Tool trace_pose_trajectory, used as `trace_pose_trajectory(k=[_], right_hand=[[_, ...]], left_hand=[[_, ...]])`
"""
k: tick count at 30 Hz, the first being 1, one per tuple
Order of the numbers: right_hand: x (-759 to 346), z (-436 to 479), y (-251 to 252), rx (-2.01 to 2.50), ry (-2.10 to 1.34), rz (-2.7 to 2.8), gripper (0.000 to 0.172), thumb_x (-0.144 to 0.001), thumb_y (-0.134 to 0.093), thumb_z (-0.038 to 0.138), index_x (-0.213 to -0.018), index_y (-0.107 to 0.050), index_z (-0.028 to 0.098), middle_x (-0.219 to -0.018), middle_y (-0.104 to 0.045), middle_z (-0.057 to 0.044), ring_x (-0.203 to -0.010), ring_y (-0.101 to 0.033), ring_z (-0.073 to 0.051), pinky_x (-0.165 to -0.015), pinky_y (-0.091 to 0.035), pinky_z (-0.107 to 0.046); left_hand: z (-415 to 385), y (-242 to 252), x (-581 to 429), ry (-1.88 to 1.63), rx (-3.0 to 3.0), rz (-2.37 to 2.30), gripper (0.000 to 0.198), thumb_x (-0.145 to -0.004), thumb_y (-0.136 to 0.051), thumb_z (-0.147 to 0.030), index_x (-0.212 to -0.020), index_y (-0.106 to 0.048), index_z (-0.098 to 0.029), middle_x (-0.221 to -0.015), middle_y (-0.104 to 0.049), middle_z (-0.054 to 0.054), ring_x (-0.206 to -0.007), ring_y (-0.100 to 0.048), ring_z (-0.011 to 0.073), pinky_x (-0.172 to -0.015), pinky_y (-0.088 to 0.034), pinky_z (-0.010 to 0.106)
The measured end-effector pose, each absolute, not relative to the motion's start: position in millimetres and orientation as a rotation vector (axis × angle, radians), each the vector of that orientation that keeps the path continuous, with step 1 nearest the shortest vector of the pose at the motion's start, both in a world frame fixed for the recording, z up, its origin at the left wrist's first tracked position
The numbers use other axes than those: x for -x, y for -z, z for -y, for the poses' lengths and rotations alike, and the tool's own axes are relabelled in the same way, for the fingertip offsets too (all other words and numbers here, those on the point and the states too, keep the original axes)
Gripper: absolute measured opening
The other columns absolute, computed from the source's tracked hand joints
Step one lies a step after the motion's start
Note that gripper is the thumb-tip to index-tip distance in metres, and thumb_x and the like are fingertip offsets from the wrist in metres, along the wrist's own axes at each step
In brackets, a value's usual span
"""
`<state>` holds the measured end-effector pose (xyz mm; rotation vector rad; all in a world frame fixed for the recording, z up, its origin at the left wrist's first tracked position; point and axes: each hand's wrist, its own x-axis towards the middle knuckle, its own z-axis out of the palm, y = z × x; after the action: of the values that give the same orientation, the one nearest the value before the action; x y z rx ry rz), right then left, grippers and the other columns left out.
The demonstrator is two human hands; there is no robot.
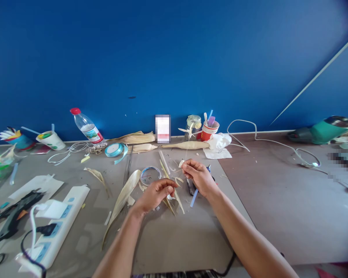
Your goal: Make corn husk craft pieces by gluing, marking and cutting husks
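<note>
Fingertips of the right hand (202, 180) are pressed together around a thin stem (186, 150), by which a pale star-shaped piece (190, 132) seems to be carried, above the pinch and seen against a jar (195, 119). A small pale scrap (181, 163) is seen at the same fingertips. The left hand (154, 194) is held lower, just to the left of that pinch, with thumb and forefinger brought close; whether anything is gripped between them cannot be told.

The step in hand is judged to be fine work on the stemmed piece, with small parts set or adjusted by touch. For the next move, a steady right-hand pinch would be called for, with the left fingertips brought in to the stem without the thin points being bent.

Below and between the hands, narrow husk strips (178, 200) are partly covered by the left fingers. Left of the grip, a clear tape ring (150, 176) and a long dried husk (127, 192) are laid on the table (191, 241). A dark tool (189, 187) is mostly hidden under the right hand and cannot be identified. The join of stem and piece is too fine to be made out, and both forearms are cut off at the lower edge.
</note>
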<state>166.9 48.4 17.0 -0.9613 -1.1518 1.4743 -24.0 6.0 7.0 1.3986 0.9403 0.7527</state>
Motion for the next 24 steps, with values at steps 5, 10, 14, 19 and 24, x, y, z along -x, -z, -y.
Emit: trace_pose_trajectory(k=[5, 10, 14, 19, 24], right_hand=[[-161, -44, -17, 1.013, -1.534, 1.254, 0.025, -0.071, -0.066, 0.041, -0.070, -0.059, 0.016, -0.058, -0.051, 0.003, -0.051, -0.039, -0.008, -0.051, -0.030, -0.023], [-154, -39, -19, 1.038, -1.554, 1.324, 0.022, -0.071, -0.064, 0.037, -0.069, -0.058, 0.016, -0.056, -0.049, 0.004, -0.051, -0.038, -0.008, -0.051, -0.029, -0.023], [-153, -39, -17, 1.042, -1.553, 1.331, 0.021, -0.071, -0.063, 0.036, -0.070, -0.058, 0.016, -0.058, -0.049, 0.004, -0.052, -0.039, -0.008, -0.052, -0.031, -0.023], [-152, -38, -11, 1.069, -1.443, 1.485, 0.020, -0.075, -0.057, 0.036, -0.069, -0.057, 0.016, -0.055, -0.044, 0.005, -0.051, -0.037, -0.008, -0.052, -0.030, -0.023], [-151, -40, -2, 1.159, -1.298, 1.608, 0.023, -0.079, -0.054, 0.037, -0.068, -0.056, 0.017, -0.054, -0.044, 0.005, -0.052, -0.037, -0.009, -0.051, -0.030, -0.022]], left_hand=[[-7, -1, 20, -0.764, -1.350, -0.945, 0.039, -0.084, -0.053, -0.050, -0.094, -0.064, -0.014, -0.067, -0.057, 0.000, -0.051, -0.035, 0.0068, -0.049, -0.024, 0.022], [-10, 2, 18, -0.855, -1.215, -0.944, 0.036, -0.080, -0.058, -0.049, -0.093, -0.061, -0.015, -0.070, -0.057, -0.001, -0.049, -0.033, 0.0057, -0.049, -0.023, 0.022], [-7, 0, 16, -0.773, -1.198, -0.914, 0.034, -0.077, -0.063, -0.046, -0.089, -0.062, -0.014, -0.064, -0.056, -0.001, -0.051, -0.036, 0.0060, -0.050, -0.025, 0.021], [-6, 2, 14, -0.686, -1.190, -0.928, 0.032, -0.075, -0.065, -0.045, -0.084, -0.059, -0.015, -0.061, -0.057, -0.002, -0.048, -0.038, 0.0062, -0.048, -0.026, 0.021], [-11, 9, 16, -1.001, -1.432, -1.204, 0.037, -0.087, -0.046, -0.048, -0.072, -0.057, -0.015, -0.062, -0.056, 0.000, -0.048, -0.039, 0.0076, -0.045, -0.029, 0.021]])
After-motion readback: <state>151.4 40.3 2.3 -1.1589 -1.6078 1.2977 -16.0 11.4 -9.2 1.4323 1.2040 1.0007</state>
